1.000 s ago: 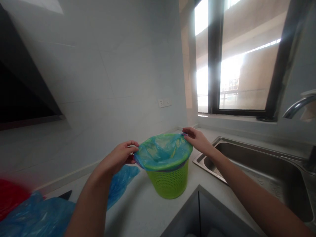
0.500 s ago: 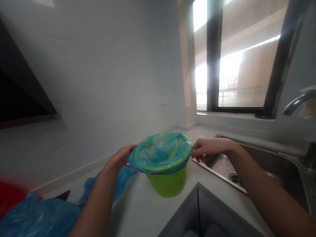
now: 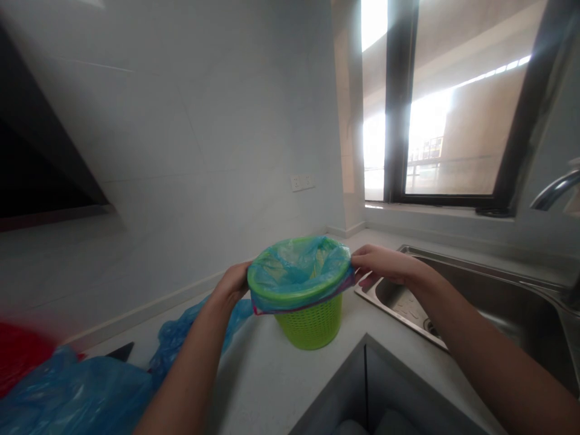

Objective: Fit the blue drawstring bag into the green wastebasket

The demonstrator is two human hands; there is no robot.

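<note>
A bright green plastic basket (image 3: 310,329) with a perforated wall stands on the counter. Lining it is a thin blue plastic bag (image 3: 296,269), its edge folded out over the rim, with a purple-pink strip along the hem. My left hand (image 3: 235,281) is closed on the bag at the left side of the rim, its fingertips partly hidden behind it. On the right side, my right hand (image 3: 379,263) pinches the bag's edge between thumb and fingers, with the hem stretched toward it.
Crumpled blue bags (image 3: 86,393) and a red bag (image 3: 22,356) lie at the left of the white counter (image 3: 254,386). A steel sink (image 3: 493,302) with a faucet (image 3: 555,188) is at the right. Grey open-topped compartments (image 3: 344,386) lie in front, and a tiled wall behind.
My right hand has risen slightly and now pulls the bag's hem out to the right. On the left the bag lies closer to the rim, and my left hand has shifted slightly.
</note>
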